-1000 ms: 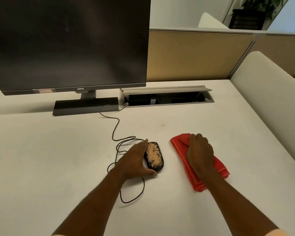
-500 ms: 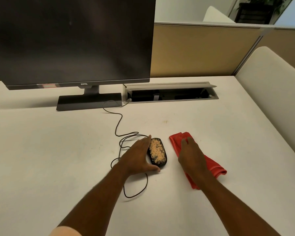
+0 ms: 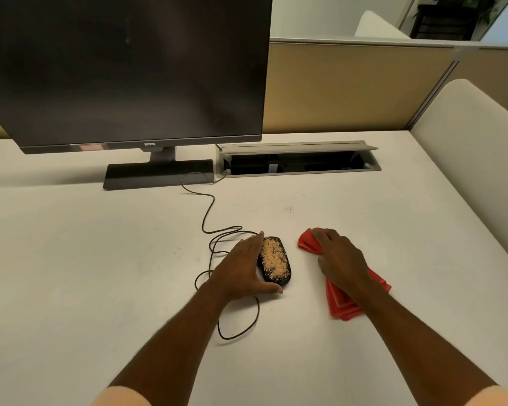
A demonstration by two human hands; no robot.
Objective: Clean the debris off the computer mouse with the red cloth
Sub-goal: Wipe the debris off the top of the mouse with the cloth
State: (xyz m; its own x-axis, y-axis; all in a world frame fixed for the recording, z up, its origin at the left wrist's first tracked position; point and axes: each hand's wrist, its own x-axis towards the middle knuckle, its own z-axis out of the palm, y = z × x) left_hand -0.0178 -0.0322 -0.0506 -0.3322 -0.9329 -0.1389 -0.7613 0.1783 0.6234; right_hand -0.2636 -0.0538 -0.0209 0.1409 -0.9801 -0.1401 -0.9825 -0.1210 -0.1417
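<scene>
On the desk (image 3: pixel 100 259), mouse (image 3: pixel 274 259) coated with tan debris (image 3: pixel 273 254).

Black mouse (image 3: pixel 274 260) is speckled all over with tan debris (image 3: pixel 273 257). Cloth (image 3: pixel 345 303) is bright red, desk (image 3: pixel 100 259) plain white.

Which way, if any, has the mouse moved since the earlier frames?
No. The computer mouse stays the same distance below-left of the desk stain, beside the left hand.
</scene>
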